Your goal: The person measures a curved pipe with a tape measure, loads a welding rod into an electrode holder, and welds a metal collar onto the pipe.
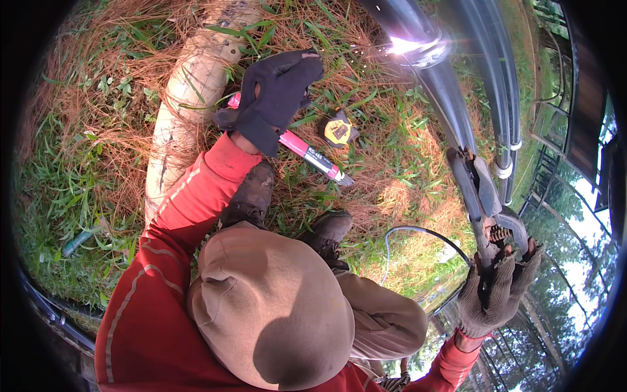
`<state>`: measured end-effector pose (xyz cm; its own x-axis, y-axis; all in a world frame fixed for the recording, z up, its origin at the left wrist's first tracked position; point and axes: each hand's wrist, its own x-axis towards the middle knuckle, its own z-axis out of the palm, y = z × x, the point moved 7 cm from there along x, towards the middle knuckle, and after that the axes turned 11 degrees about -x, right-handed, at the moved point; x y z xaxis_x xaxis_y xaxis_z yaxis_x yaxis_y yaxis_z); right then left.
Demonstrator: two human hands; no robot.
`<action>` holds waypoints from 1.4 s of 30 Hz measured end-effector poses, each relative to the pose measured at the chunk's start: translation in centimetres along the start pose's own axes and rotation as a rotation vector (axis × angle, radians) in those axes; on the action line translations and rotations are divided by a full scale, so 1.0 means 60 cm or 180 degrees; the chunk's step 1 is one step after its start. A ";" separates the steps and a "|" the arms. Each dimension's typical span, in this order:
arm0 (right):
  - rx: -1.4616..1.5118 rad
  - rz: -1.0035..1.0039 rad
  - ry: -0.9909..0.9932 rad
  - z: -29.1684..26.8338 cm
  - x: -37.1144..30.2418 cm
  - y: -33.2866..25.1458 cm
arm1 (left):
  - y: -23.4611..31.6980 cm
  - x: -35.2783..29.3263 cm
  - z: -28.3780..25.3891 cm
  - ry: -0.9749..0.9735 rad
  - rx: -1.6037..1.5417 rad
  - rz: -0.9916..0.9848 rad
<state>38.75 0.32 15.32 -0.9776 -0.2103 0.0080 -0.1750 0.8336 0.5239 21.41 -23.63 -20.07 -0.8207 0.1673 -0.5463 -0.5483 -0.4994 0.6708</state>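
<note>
In a worn grey-brown knit glove, my right hand point(499, 287) is closed around a welding electrode holder point(483, 202), whose coil spring shows near the fingers. The holder's jaws reach up beside a dark metal pipe point(444, 91). A bright white arc point(406, 46) with small sparks burns on that pipe; I cannot make out the rod. My left hand point(277, 88), in a black glove, hangs with curled fingers left of the arc, and whatever it may hold is hidden. Beyond it a pink packet of welding rods point(310, 153) lies on the grass, partly covered by the hand.
A yellow and black tape measure point(338, 129) lies near the packet. On the left a pale log point(179, 124) rests on grass and pine needles. More metal pipes point(503, 85) rise at the right. A cable point(424, 230) loops from near the holder. Two boots point(326, 232) stand below.
</note>
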 end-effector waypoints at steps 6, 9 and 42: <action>0.0302 0.0162 0.0041 0.007 -0.009 0.009 | -0.004 -0.001 -0.018 0.0174 0.0007 0.0067; -0.0155 0.0104 0.0066 -0.017 -0.011 0.013 | 0.017 -0.011 -0.015 0.0170 0.0082 0.0148; -0.0079 0.0366 -0.0042 -0.029 -0.010 0.018 | 0.012 -0.015 0.031 -0.0065 -0.0026 0.0188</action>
<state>39.34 0.42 17.37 -0.9925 -0.1071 0.0581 -0.0589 0.8388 0.5412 21.47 -22.58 -18.15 -0.8547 0.1545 -0.4956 -0.4977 -0.5157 0.6974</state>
